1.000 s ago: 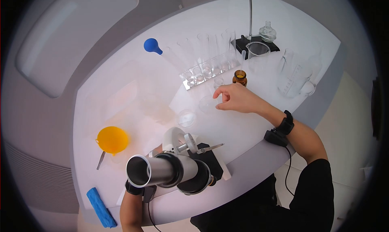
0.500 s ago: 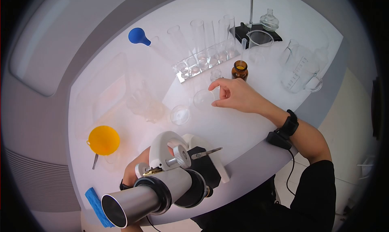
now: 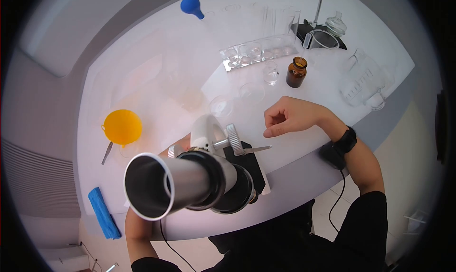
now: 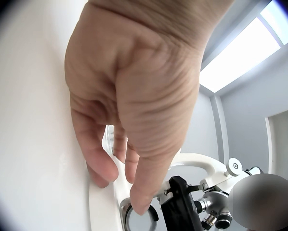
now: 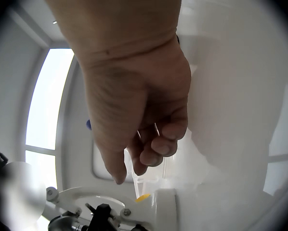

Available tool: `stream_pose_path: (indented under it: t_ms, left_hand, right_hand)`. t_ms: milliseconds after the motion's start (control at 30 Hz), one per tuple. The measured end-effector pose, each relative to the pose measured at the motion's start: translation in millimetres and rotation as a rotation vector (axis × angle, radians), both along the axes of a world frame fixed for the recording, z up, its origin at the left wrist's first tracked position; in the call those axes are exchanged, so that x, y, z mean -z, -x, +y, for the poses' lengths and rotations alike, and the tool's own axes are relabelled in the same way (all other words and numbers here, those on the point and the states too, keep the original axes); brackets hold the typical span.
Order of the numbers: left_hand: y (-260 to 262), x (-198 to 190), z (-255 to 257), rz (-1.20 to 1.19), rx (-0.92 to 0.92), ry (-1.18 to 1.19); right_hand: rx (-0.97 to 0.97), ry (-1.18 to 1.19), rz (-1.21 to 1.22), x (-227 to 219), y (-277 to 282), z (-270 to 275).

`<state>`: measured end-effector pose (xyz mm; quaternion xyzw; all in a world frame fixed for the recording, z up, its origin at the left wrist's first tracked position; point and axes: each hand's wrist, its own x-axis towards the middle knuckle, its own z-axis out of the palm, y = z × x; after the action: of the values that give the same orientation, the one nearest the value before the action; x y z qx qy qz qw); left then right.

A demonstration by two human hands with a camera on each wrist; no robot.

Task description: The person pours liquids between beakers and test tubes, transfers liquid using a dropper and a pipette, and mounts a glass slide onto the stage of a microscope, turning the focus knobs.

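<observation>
A white and silver microscope (image 3: 197, 179) stands near the table's front edge, its tube towards the camera. Behind it, my left hand (image 3: 181, 144) is mostly hidden in the head view. In the left wrist view that hand reaches down at the white base (image 4: 103, 211), fingers loosely bent, thumb overlapping the round mirror (image 4: 140, 221). My right hand (image 3: 297, 115) hovers right of the microscope, fingers loosely curled, nothing in them. Close by are the stage clip (image 3: 257, 150), two clear round dishes (image 3: 221, 106), a small clear glass bottle (image 3: 270, 75) and a brown glass bottle (image 3: 296, 77).
A test tube rack (image 3: 232, 65) and a blue rubber bulb (image 3: 191, 6) stand at the back. Beaker (image 3: 327, 40), spirit lamp (image 3: 336, 25) and measuring jug (image 3: 358, 89) are on the right. On the left lie a yellow funnel (image 3: 122, 127), tweezers (image 3: 107, 153) and blue cloth (image 3: 99, 210).
My right hand has drawn back from beside the dishes and brown bottle towards the microscope's right side. The head view has shifted. My left hand stays behind the microscope.
</observation>
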<state>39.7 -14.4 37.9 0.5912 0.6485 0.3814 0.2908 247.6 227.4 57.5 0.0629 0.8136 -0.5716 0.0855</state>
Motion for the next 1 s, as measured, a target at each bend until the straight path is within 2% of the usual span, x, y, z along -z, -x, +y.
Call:
stream_pose_path:
  t_ms: [33, 100, 133, 200, 233, 300, 433, 600, 700, 833, 1000]
  left_hand:
    - [1.2, -3.2, -2.8, 0.006, -0.025, -0.004]
    - [-1.4, -8.5, -4.6, 0.020, -0.078, -0.010]
    - [18.0, 3.4, -7.6, 0.018, -0.097, -0.014]
    - [71.6, 38.3, -14.7, -0.256, 0.370, 0.172]
    - [52.3, 11.5, -8.6, -0.176, 0.311, 0.138]
    - [39.3, -4.2, -6.4, -0.667, 0.269, 0.438]
    - [37.0, -6.3, -5.1, -0.588, 0.316, 0.352]
    - [42.1, 10.9, -4.5, -0.506, 0.343, 0.290]
    - [42.3, 4.0, -4.1, -0.500, 0.318, 0.376]
    - [37.3, -2.9, -4.5, -0.572, 0.303, 0.317]
    - [68.4, 32.8, -15.6, -0.147, 0.325, 0.233]
  right_hand:
    - [-0.020, -0.005, -0.005, 1.1, 0.8, -1.3]
    - [0.057, -0.156, 0.020, 5.0, 3.6, -3.2]
    - [0.038, -0.161, 0.018, 4.3, 4.6, -5.1]
    - [0.051, -0.248, 0.025, 1.9, 5.3, -8.4]
    - [0.041, -0.253, 0.024, 2.0, 5.5, -9.2]
    - [0.051, -0.271, 0.078, 6.0, 4.4, -9.2]
    - [0.043, -0.292, 0.143, 11.0, 4.0, -6.5]
    - [0.051, -0.334, 0.139, 6.7, 3.7, -7.5]
    - [0.067, -0.277, 0.162, 16.3, 3.2, -4.9]
    - [0.072, -0.307, 0.123, 7.0, 2.5, -7.5]
    - [0.061, -0.339, 0.103, 1.7, 2.0, -8.4]
